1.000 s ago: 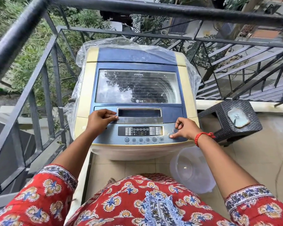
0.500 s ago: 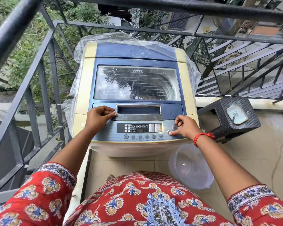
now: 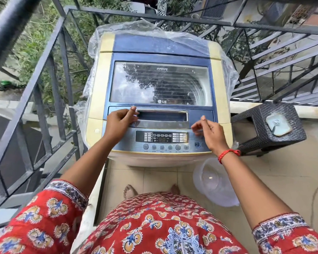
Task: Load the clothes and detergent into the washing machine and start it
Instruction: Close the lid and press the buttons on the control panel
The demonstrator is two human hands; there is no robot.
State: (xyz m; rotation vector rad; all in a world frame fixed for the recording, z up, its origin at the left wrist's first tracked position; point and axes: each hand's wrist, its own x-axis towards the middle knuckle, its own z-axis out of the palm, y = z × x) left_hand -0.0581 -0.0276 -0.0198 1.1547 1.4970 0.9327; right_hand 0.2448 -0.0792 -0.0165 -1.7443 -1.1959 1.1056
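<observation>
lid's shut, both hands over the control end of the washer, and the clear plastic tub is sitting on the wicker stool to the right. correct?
Not the last part. The head view shows the clear plastic tub on the tiled floor in front of the washer, beside the stool, not on it. Lid shut, left hand and right hand as stated.

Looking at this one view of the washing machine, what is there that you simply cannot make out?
All from the head view:
- Drum contents: the lid window reflects sky and trees, so any clothes or detergent inside cannot be told.
- Control panel: button labels and display digits are too small to read.
- Right hand: fingertips are motion-blurred; contact with the panel is unclear.
- Left hand: it covers the left end of the lid handle.
- Plastic tub: the right forearm cuts across its rim.
</observation>
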